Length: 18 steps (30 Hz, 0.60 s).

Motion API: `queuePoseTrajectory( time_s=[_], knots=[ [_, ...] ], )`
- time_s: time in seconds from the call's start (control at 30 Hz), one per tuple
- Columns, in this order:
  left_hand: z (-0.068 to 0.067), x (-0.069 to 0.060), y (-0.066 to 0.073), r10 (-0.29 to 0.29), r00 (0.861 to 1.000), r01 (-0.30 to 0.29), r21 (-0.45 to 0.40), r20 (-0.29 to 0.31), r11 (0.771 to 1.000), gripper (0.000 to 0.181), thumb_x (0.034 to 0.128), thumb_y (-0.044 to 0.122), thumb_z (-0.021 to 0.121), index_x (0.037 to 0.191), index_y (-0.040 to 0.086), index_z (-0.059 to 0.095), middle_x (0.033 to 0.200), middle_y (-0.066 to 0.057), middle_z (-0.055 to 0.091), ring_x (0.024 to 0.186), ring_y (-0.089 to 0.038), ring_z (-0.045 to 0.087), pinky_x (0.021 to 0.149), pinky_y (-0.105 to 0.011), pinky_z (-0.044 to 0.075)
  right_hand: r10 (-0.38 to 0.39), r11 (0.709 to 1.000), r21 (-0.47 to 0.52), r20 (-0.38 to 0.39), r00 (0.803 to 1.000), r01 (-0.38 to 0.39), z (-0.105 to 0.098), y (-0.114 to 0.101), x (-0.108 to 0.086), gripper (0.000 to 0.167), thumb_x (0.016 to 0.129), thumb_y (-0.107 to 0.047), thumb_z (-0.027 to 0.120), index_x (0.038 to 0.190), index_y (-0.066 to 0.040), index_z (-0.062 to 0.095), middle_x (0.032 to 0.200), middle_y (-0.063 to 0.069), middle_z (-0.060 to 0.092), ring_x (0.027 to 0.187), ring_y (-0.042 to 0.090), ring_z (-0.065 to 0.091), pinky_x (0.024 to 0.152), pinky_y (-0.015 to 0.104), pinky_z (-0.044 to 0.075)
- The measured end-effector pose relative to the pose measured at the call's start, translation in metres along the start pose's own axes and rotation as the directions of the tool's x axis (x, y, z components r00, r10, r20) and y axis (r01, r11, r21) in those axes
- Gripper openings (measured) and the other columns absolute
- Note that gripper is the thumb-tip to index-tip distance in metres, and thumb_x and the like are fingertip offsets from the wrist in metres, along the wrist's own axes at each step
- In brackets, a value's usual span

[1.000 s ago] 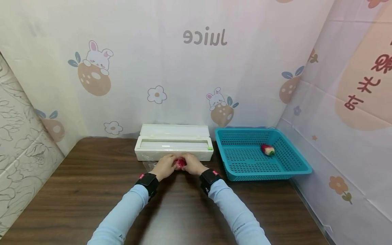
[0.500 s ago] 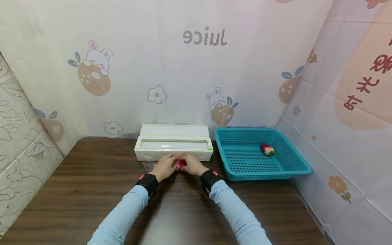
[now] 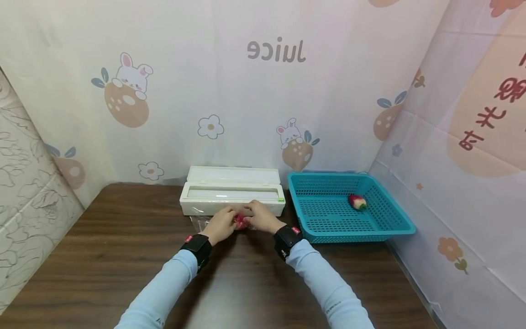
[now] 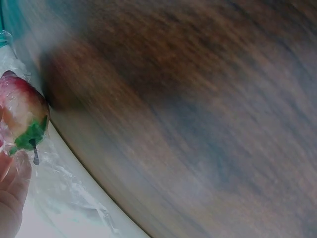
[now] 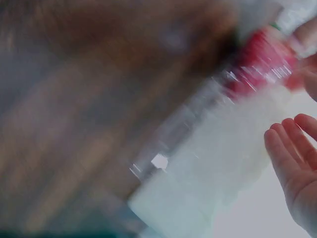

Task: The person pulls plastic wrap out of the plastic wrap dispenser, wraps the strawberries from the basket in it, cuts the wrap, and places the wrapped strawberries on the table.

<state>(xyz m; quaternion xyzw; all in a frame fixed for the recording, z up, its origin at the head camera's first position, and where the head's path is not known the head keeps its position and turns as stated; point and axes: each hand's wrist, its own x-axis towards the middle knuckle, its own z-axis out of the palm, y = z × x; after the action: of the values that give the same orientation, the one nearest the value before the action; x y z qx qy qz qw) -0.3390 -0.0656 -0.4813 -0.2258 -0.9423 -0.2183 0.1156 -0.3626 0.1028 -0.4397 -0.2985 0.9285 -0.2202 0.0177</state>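
A red fruit with a green leafy end [image 4: 22,111], covered by clear film [image 4: 64,186], is held by the left hand [image 3: 221,225] at the front of a white box [image 3: 233,209]. Part of the left hand [image 4: 12,193] shows below the fruit in the left wrist view. The right hand [image 3: 263,218] is at the fruit's right side in the head view. In the right wrist view, the right hand [image 5: 297,168] has its fingers extended and apart from the red fruit [image 5: 262,62], over the white box. Film [image 5: 183,121] stretches from the fruit along the box's edge.
The white box's lid [image 3: 234,175] is raised at the back. To the right on the dark wooden table [image 3: 102,256] stands a teal basket [image 3: 349,237] holding another red and white fruit [image 3: 356,201]. Patterned cloth hangs behind and at both sides.
The right hand has come away from the fruit, shifting slightly right and up with its fingers straighter. The left hand stays on the fruit.
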Motion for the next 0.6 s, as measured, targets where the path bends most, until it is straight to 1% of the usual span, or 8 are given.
queuePoseTrajectory(
  time_s=[0.1, 0.17, 0.27, 0.33, 0.4, 0.47, 0.53, 0.6],
  knots=[
    [-0.001, -0.001, 0.0, 0.025, 1.0, -0.025, -0.002, -0.015, 1.0, 0.034, 0.0792, 0.008, 0.067, 0.11, -0.003, 0.061, 0.107, -0.013, 0.059, 0.097, -0.026, 0.058, 0.084, -0.039, 0.047, 0.002, 0.999, -0.051, -0.007, 1.0, -0.003, -0.027, -0.002, -0.002, 0.037, 0.084, -0.011, 0.064, 0.117, 0.003, 0.058, 0.111, 0.016, 0.06, 0.102, 0.029, 0.057, 0.087, 0.039, 0.047],
    [-0.003, -0.002, 0.001, 0.041, 0.999, -0.042, -0.008, -0.017, 0.999, 0.033, 0.0792, 0.008, 0.068, 0.11, -0.003, 0.061, 0.106, -0.013, 0.059, 0.096, -0.026, 0.057, 0.083, -0.04, 0.047, 0.014, 0.996, -0.087, 0.002, 1.0, -0.013, -0.046, 0.0, -0.002, 0.037, 0.083, -0.011, 0.065, 0.116, 0.004, 0.059, 0.112, 0.018, 0.06, 0.103, 0.03, 0.057, 0.087, 0.04, 0.047],
    [-0.007, -0.004, 0.004, 0.058, 0.998, -0.058, -0.006, -0.019, 0.998, 0.034, 0.0793, 0.008, 0.067, 0.111, -0.003, 0.062, 0.105, -0.012, 0.059, 0.096, -0.026, 0.057, 0.085, -0.039, 0.046, 0.04, 0.986, -0.163, 0.034, 0.999, -0.034, -0.072, 0.009, 0.001, 0.038, 0.083, -0.013, 0.066, 0.117, 0.003, 0.058, 0.114, 0.017, 0.061, 0.104, 0.03, 0.057, 0.087, 0.041, 0.047],
    [-0.009, -0.006, 0.007, 0.059, 0.998, -0.059, -0.003, -0.01, 0.998, 0.034, 0.0798, 0.009, 0.067, 0.112, -0.001, 0.062, 0.106, -0.011, 0.059, 0.098, -0.026, 0.057, 0.086, -0.039, 0.046, 0.046, 0.976, -0.215, 0.054, 0.997, -0.034, -0.083, 0.019, 0.003, 0.038, 0.082, -0.012, 0.066, 0.117, 0.003, 0.059, 0.113, 0.017, 0.061, 0.103, 0.03, 0.057, 0.086, 0.041, 0.047],
    [-0.011, -0.008, 0.01, 0.063, 0.998, -0.063, -0.01, -0.011, 0.998, 0.034, 0.0798, 0.009, 0.067, 0.112, 0.0, 0.062, 0.107, -0.01, 0.059, 0.099, -0.026, 0.057, 0.086, -0.039, 0.046, 0.052, 0.967, -0.252, 0.076, 0.996, -0.031, -0.089, 0.03, 0.005, 0.035, 0.081, -0.01, 0.067, 0.113, 0.003, 0.061, 0.109, 0.017, 0.063, 0.098, 0.029, 0.059, 0.082, 0.04, 0.047],
    [-0.013, -0.011, 0.013, 0.072, 0.997, -0.072, -0.014, -0.004, 0.997, 0.033, 0.0804, 0.011, 0.067, 0.112, 0.001, 0.062, 0.108, -0.01, 0.059, 0.101, -0.026, 0.056, 0.087, -0.039, 0.046, 0.06, 0.961, -0.273, 0.101, 0.993, -0.031, -0.092, 0.039, 0.005, 0.028, 0.08, -0.008, 0.068, 0.104, 0.004, 0.065, 0.1, 0.016, 0.065, 0.087, 0.026, 0.059, 0.075, 0.036, 0.047],
    [-0.013, -0.014, 0.016, 0.088, 0.996, -0.088, -0.025, -0.003, 0.996, 0.032, 0.0807, 0.011, 0.067, 0.111, 0.001, 0.063, 0.108, -0.009, 0.06, 0.101, -0.025, 0.056, 0.086, -0.039, 0.047, 0.071, 0.954, -0.298, 0.123, 0.99, -0.032, -0.091, 0.048, 0.003, 0.02, 0.079, -0.008, 0.069, 0.095, 0.003, 0.066, 0.091, 0.014, 0.065, 0.077, 0.023, 0.055, 0.068, 0.035, 0.044],
    [-0.013, -0.017, 0.018, 0.106, 0.994, -0.107, -0.03, -0.01, 0.994, 0.031, 0.0806, 0.011, 0.067, 0.11, 0.002, 0.064, 0.108, -0.008, 0.06, 0.101, -0.024, 0.056, 0.086, -0.038, 0.047, 0.086, 0.95, -0.309, 0.136, 0.987, -0.04, -0.089, 0.054, 0.002, 0.017, 0.078, -0.009, 0.07, 0.091, 0.001, 0.066, 0.086, 0.013, 0.063, 0.073, 0.021, 0.052, 0.064, 0.034, 0.041]
  ],
)
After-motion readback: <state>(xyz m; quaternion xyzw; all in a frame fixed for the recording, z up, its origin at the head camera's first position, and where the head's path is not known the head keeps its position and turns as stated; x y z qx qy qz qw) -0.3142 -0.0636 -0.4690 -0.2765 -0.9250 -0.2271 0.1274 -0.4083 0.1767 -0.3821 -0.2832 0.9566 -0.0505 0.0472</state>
